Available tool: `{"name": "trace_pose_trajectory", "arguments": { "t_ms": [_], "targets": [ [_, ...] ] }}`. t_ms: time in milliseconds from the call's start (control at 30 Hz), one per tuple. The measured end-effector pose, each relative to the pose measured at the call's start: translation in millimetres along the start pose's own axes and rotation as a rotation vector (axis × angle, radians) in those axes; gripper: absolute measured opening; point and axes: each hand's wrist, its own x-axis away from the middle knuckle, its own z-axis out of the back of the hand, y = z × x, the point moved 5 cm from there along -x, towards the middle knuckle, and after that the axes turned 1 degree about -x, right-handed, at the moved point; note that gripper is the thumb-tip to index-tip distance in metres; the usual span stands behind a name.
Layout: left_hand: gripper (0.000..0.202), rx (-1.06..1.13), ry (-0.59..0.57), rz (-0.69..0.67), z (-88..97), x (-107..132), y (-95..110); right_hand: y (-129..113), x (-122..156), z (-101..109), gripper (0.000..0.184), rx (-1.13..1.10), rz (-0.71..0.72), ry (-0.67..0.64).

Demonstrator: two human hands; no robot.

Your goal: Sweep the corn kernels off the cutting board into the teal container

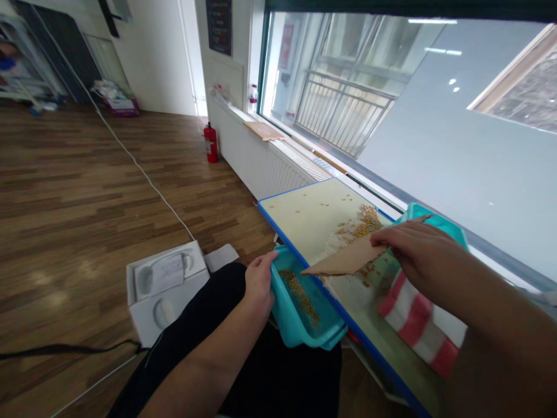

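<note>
My left hand [260, 280] grips the rim of a turquoise plastic basin [285, 316], tilted under the table's blue edge above my lap. A strip of small yellowish-brown grains [300, 297] lies in the basin. In my right hand [418, 247] is a flat piece of brown cardboard [348, 258], slanting over the tabletop with its far corner reaching past the edge above the basin. Beyond the cardboard, a heap of orange-yellow kernels [368, 220] and paler grains is spread on the cream table [300, 203]. Some kernels are hidden behind the cardboard and hand.
A red-and-white striped cloth [413, 319] lies on the table below my right forearm. Another turquoise basin [439, 223] stands by the window. A white box [167, 290] sits on the floor at left, near a white cable [150, 180]. A radiator [261, 162] runs under the window.
</note>
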Motion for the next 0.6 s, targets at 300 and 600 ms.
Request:
{"name": "trace_pose_trajectory", "arguments": {
  "t_ms": [300,600],
  "targets": [
    [0.024,-0.023,-0.038,0.063,-1.7,4,-7,61,-89,-12,0.039,0.29,-0.318,0.175],
    [0.029,-0.029,-0.11,0.115,-6.8,-5,-13,103,-194,-121,0.039,0.032,-0.146,-0.129]
  ]
}}
